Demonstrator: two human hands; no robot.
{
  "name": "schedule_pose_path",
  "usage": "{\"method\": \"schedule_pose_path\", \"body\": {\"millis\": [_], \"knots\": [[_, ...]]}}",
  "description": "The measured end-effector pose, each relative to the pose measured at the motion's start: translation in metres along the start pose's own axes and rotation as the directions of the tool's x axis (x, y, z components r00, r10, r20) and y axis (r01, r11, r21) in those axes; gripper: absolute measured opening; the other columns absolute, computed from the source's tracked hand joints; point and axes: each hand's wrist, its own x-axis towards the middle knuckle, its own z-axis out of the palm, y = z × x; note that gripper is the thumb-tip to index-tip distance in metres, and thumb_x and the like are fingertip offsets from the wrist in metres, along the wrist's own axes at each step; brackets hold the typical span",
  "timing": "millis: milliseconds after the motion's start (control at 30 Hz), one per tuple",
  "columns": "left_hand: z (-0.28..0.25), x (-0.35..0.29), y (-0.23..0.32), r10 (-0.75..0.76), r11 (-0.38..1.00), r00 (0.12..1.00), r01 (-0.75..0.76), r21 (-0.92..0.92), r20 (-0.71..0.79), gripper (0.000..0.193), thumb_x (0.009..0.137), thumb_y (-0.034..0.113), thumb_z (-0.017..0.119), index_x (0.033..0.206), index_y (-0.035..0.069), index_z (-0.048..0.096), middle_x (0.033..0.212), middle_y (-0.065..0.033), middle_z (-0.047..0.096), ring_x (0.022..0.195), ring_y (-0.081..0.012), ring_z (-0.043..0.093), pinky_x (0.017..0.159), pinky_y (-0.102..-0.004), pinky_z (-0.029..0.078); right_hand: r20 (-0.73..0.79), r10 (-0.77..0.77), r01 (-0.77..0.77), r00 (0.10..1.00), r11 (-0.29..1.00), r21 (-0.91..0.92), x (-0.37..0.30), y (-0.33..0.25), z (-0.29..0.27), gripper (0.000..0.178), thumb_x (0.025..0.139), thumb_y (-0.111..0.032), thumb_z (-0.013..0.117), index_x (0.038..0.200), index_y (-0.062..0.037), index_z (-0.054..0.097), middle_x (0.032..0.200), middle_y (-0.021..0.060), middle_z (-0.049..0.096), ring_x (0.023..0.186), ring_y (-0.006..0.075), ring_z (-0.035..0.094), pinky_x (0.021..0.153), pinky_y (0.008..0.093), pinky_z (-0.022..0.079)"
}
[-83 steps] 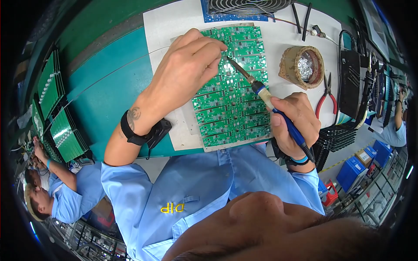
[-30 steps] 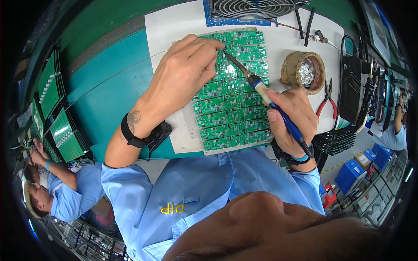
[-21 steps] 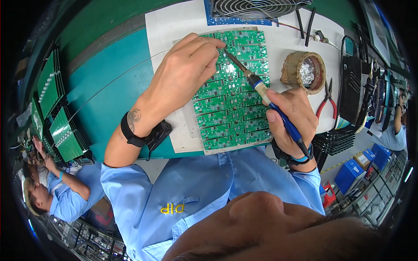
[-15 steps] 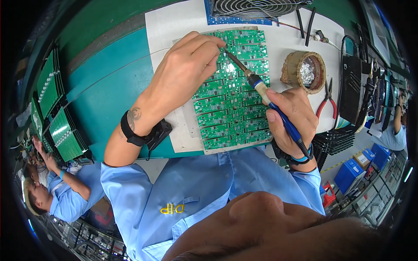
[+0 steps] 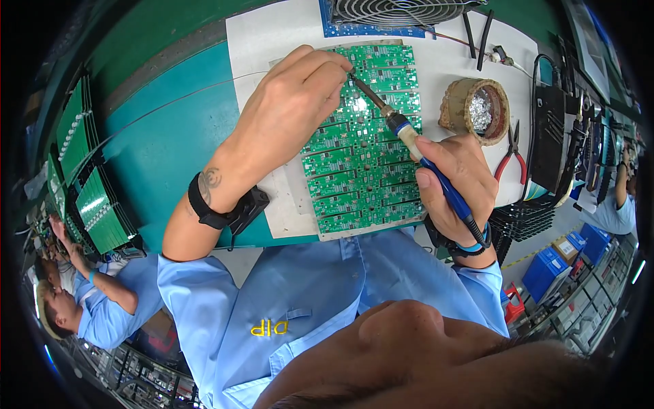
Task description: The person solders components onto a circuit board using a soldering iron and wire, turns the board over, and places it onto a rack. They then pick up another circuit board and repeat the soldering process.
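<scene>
In my right hand (image 5: 458, 184) is a soldering iron (image 5: 446, 185) with a blue handle, held like a pen. Its metal tip slants up and left to the upper part of a green circuit board panel (image 5: 364, 180), which lies flat on white paper. Over the panel's upper left, my left hand (image 5: 293, 99) is closed in a pinch, its fingertips right by the iron's tip. A thin solder wire (image 5: 184, 97) trails leftward from behind this hand. The end of the wire and the exact spot under the tip are hidden by my fingers.
Right of the panel stands a round tan pot (image 5: 458, 109) holding silvery bits. Beyond it lie red-handled pliers (image 5: 511, 160) and a black stand (image 5: 550, 136). A fan (image 5: 398, 10) sits at the far edge. Green boards (image 5: 102, 211) stand in stacks at left, near a co-worker (image 5: 109, 307).
Almost nothing differs: my left fingers and the iron's tip have shifted very slightly up and left. The solder wire bows a little more. My grips are the same.
</scene>
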Motion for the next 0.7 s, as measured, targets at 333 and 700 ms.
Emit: {"method": "schedule_pose_path", "body": {"millis": [333, 700], "knots": [[0.0000, 0.0002, 0.0013, 0.023, 0.999, 1.000, -0.023, 0.026, -0.006, 0.017, 0.077, -0.006, 0.071, 0.092, -0.002, 0.064, 0.106, -0.0110, 0.069, 0.092, -0.0294, 0.065, 0.082, -0.0385, 0.057, 0.050, 0.030, -0.030, 0.998, 1.000, -0.010, -0.0027, -0.0038, -0.0046, 0.029, 0.091, -0.005, 0.072, 0.118, 0.0068, 0.071, 0.088, 0.0150, 0.073, 0.080, 0.0269, 0.061, 0.076, 0.0364, 0.050], [-0.0016, 0.0010, 0.0016, 0.030, 0.999, 0.999, -0.031, 0.040, 0.014, 0.020, 0.075, -0.006, 0.072, 0.092, -0.002, 0.064, 0.107, -0.0113, 0.069, 0.096, -0.0292, 0.065, 0.084, -0.0381, 0.057, 0.023, 0.036, -0.036, 0.999, 0.999, 0.005, -0.0009, -0.0020, -0.0046, 0.036, 0.081, 0.000, 0.076, 0.117, 0.0042, 0.073, 0.089, 0.0132, 0.072, 0.079, 0.0264, 0.063, 0.075, 0.0365, 0.049]]}}
